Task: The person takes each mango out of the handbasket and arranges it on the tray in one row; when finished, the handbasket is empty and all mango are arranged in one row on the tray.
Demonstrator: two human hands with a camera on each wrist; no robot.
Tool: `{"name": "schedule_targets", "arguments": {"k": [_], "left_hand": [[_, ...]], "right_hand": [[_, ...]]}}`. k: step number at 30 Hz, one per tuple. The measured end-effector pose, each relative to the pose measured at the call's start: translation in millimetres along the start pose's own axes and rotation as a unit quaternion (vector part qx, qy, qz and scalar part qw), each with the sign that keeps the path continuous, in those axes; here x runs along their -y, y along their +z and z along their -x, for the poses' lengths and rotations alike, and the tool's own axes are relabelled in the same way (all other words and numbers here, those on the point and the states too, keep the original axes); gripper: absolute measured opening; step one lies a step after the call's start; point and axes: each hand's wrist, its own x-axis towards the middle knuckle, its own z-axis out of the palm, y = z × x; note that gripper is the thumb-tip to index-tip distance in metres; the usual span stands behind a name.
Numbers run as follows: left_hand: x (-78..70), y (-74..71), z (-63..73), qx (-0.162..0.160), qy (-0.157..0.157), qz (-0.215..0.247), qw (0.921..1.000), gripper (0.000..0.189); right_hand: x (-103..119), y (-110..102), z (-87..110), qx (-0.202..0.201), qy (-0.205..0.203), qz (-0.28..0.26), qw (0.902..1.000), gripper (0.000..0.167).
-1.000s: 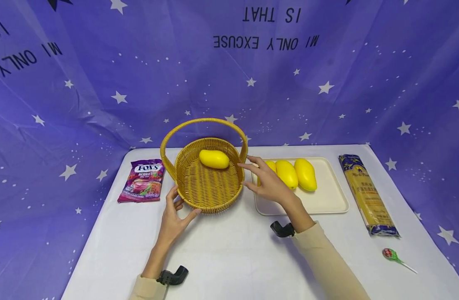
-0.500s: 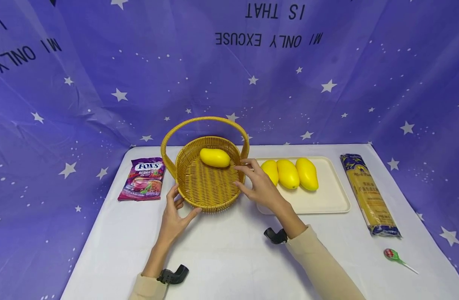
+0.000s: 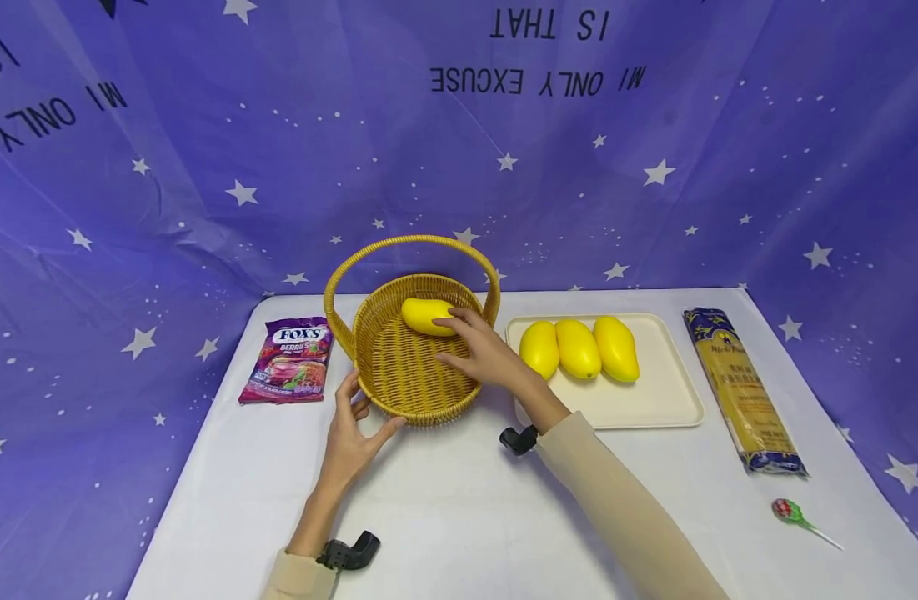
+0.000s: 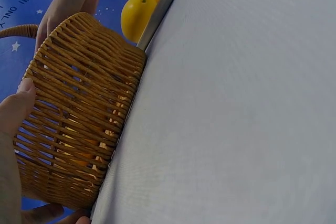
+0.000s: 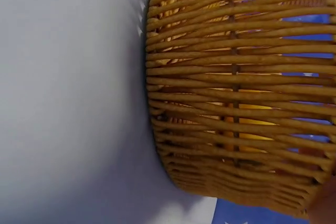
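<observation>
A round wicker basket [image 3: 421, 400] with a tall arched handle stands on the table. One yellow mango [image 3: 423, 317] lies inside it, toward the back. My left hand [image 3: 351, 442] holds the basket at its front left; in the left wrist view the thumb [image 4: 22, 100] is at the rim and fingers show low on the side. Over the basket's right rim reaches my right hand [image 3: 483, 350], fingers spread, fingertips overlapping the mango's right end and the thumb apart from it. In the right wrist view the basket's woven wall [image 5: 236, 87] hides most of that hand.
Right of the basket, a cream tray [image 3: 654, 408] bears three more mangoes [image 3: 579, 348]. A purple candy bag [image 3: 288, 362] lies to the left. At the far right are a long pasta packet [image 3: 744, 392] and a lollipop [image 3: 787, 510]. A purple starry cloth [image 3: 459, 192] hangs behind.
My right hand has moved left from outside the basket's right rim to over its inside, up to the mango. The left hand has stayed on the basket.
</observation>
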Motion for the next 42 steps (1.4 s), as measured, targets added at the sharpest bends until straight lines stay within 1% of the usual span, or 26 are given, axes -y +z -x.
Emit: {"name": "schedule_targets", "arguments": {"k": [2,3,8,12,14,17,22,24,27,32,37,42], "left_hand": [[11.3,1.9,-0.9,-0.003,-0.001,-0.006,1.0,0.106],[12.2,1.9,-1.0,-0.004,-0.001,-0.013,0.9999,0.105],[9.6,3.5,0.1,-0.008,0.006,-0.045,0.9989,0.102],[6.9,5.5,1.0,-0.003,0.015,-0.068,0.9976,0.101],[6.9,6.2,1.0,-0.006,0.019,-0.075,0.997,0.099],[8.1,8.8,0.1,-0.021,0.024,-0.084,0.996,0.094],[7.4,16.9,-0.4,-0.067,0.02,-0.092,0.9933,0.089],[5.9,20.0,-0.1,-0.081,0.014,-0.1,0.9916,0.089],[4.7,22.6,0.4,-0.093,0.009,-0.112,0.9893,0.089],[4.3,23.8,0.9,-0.101,0.02,-0.113,0.9882,0.089],[6.2,23.4,0.5,-0.102,0.035,-0.107,0.9884,0.088],[7.7,23.8,1.2,-0.103,0.032,-0.108,0.9883,0.086]], "right_hand": [[-0.5,2.4,-7.5,0.008,0.003,0.009,0.9999,0.058],[-0.3,3.2,-11.1,0.014,0.006,0.012,0.9998,0.058],[-0.8,6.1,-27.4,0.039,0.02,0.017,0.9989,0.058],[-5.6,8.7,-35.6,0.059,0.04,0.018,0.9973,0.057],[-8.1,10.0,-39.0,0.068,0.048,0.016,0.9964,0.056],[-11.1,10.8,-43.9,0.079,0.056,0.015,0.9952,0.055],[-13.2,12.4,-51.3,0.092,0.058,0.033,0.9935,0.054],[-13.1,13.6,-53.3,0.093,0.059,0.039,0.9931,0.054],[-11.8,15.7,-55.3,0.093,0.063,0.035,0.993,0.054],[-10.6,18.0,-53.9,0.107,0.059,0.027,0.9921,0.057],[-9.0,18.3,-52.7,0.104,0.044,0.052,0.9922,0.056],[-8.5,18.1,-50.5,0.098,0.032,0.069,0.9923,0.054]]}}
